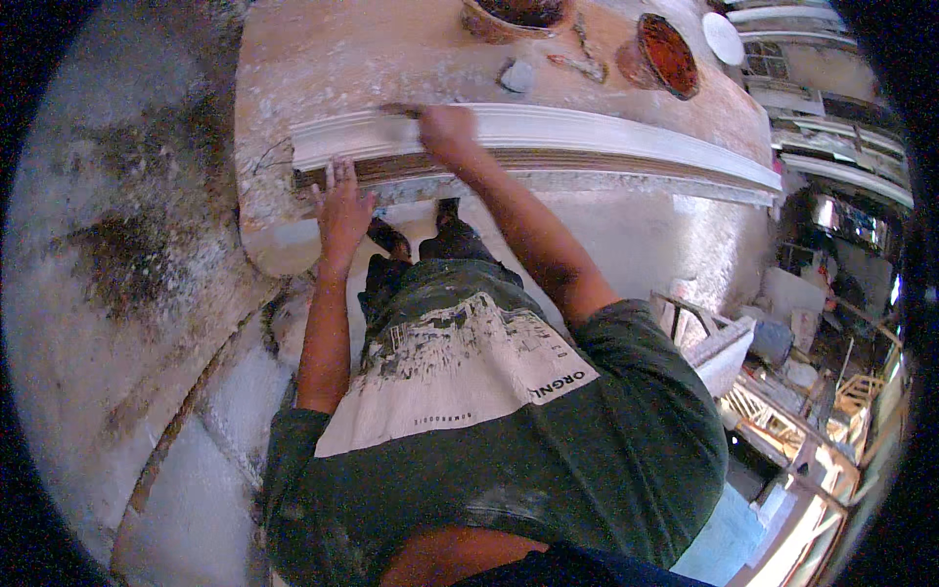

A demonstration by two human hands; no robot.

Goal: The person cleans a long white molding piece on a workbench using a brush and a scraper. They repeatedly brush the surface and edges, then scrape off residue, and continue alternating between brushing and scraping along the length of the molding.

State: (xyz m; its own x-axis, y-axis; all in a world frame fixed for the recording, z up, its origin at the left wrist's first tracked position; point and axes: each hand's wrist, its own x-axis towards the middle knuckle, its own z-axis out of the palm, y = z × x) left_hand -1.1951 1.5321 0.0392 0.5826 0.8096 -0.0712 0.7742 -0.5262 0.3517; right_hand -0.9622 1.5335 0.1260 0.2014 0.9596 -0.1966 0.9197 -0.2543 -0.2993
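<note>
A long white ribbed moulding [587,129] lies across the worktable [333,59], with brown layers showing along its near side. Near its left end, my left hand [342,210] rests with stretched fingers against the near edge. My right hand [448,135] is closed over the moulding, a little to the right of the left one. From its fingers a dark, thin, blade-like tool [399,110] points left along the far edge; its exact kind is hard to make out. A small grey lump [516,75] sits on the table beyond the right hand.
A clay-coloured bowl [489,27] and a second bowl with reddish-brown insides [667,57] stand at the far side. A round white disc [723,38] lies beyond the table's right end. White strips [851,174] are stacked at the right. A stained wall [127,225] bounds the left.
</note>
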